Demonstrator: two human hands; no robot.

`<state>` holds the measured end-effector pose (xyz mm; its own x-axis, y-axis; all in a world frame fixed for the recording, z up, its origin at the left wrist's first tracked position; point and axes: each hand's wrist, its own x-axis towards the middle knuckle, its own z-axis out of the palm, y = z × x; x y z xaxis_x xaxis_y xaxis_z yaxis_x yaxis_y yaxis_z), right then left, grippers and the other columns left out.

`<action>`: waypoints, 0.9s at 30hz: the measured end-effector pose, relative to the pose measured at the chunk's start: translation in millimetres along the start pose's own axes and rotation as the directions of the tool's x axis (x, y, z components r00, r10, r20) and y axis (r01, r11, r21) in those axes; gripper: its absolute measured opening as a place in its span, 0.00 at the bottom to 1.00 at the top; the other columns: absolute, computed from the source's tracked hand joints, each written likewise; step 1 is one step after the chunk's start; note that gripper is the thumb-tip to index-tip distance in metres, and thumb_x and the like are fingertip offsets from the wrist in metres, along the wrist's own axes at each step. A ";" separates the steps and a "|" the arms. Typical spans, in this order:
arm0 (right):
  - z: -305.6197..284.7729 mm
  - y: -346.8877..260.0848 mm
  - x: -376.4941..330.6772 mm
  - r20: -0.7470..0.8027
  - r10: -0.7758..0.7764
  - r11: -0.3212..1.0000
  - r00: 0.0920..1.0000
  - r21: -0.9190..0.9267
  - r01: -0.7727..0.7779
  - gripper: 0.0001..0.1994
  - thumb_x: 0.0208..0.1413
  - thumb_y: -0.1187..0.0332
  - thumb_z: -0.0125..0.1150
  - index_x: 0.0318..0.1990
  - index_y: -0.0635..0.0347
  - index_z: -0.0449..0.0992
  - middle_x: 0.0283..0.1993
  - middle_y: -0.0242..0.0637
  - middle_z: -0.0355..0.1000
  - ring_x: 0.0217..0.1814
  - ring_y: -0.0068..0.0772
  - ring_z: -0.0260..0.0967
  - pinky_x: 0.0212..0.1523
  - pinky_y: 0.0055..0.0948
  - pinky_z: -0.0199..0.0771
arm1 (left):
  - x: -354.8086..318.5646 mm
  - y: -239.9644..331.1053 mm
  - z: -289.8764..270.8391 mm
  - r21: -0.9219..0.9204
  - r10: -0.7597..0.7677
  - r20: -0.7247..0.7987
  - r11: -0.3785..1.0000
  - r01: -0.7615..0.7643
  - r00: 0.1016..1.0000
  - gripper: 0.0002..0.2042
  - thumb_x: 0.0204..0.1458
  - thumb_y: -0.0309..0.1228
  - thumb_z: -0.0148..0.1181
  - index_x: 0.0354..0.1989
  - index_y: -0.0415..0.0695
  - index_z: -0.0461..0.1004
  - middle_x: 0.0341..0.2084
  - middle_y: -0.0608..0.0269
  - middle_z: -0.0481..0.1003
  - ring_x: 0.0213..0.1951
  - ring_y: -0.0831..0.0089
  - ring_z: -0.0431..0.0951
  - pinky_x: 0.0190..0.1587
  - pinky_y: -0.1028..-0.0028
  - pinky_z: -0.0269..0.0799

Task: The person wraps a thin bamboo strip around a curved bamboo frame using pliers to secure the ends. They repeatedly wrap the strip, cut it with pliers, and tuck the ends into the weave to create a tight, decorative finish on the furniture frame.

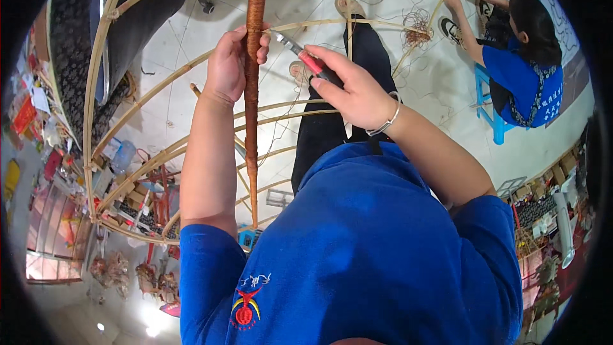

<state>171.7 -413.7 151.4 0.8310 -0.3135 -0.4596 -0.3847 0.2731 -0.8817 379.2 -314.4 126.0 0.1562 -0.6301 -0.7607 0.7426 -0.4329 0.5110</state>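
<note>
Brown wrapped pole standing lengthwise in front of the wearer, tapering toward its lower end, running past the upper edge of view. Left hand gripping it closed, palm on the left side, fingertips showing on the right. Right hand holding a red-and-black-handled tool in a closed grip; its metal tip is pointing up-left, lying just beside the left fingertips. Cannot tell whether the tip is touching anything. Bracelet circling the right wrist. Pale bamboo frame curving around and behind the pole. Farther out, upper right: a tangle of strands lying on the floor; a co-worker in blue sitting on a blue stool, both hands touching a thin strip.
</note>
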 end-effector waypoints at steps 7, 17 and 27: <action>-55.1 -32.1 37.7 0.187 0.039 0.968 0.982 -0.250 0.010 0.21 0.53 0.71 0.51 0.56 0.60 0.60 0.43 0.39 0.67 0.42 0.28 0.64 0.44 0.25 0.64 | -15.0 -13.8 12.5 0.360 0.330 -0.106 0.892 -0.273 0.938 0.18 0.54 0.28 0.49 0.52 0.39 0.60 0.44 0.54 0.70 0.40 0.71 0.73 0.43 0.76 0.66; -57.5 -176.5 172.3 0.836 0.049 -0.013 0.546 -0.546 0.837 0.19 0.47 0.70 0.58 0.49 0.52 0.70 0.36 0.37 0.68 0.36 0.40 0.66 0.37 0.34 0.67 | -19.7 -30.4 25.7 0.505 0.553 -0.298 0.783 -0.364 0.778 0.16 0.46 0.29 0.60 0.45 0.40 0.69 0.31 0.54 0.74 0.34 0.68 0.76 0.38 0.75 0.69; 5.4 -196.9 222.8 0.835 0.451 -0.105 0.316 -0.302 0.948 0.20 0.42 0.72 0.57 0.47 0.50 0.72 0.38 0.34 0.68 0.39 0.36 0.66 0.36 0.33 0.68 | -20.3 -30.8 23.1 0.534 0.540 -0.346 0.786 -0.312 0.767 0.15 0.46 0.32 0.57 0.43 0.42 0.69 0.31 0.53 0.74 0.35 0.54 0.74 0.37 0.63 0.69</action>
<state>434.7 -532.4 223.2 0.4243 0.7834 -0.4543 0.7064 -0.6002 -0.3753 338.0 -303.2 134.9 0.7466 -0.4938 -0.4459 0.1866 -0.4878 0.8528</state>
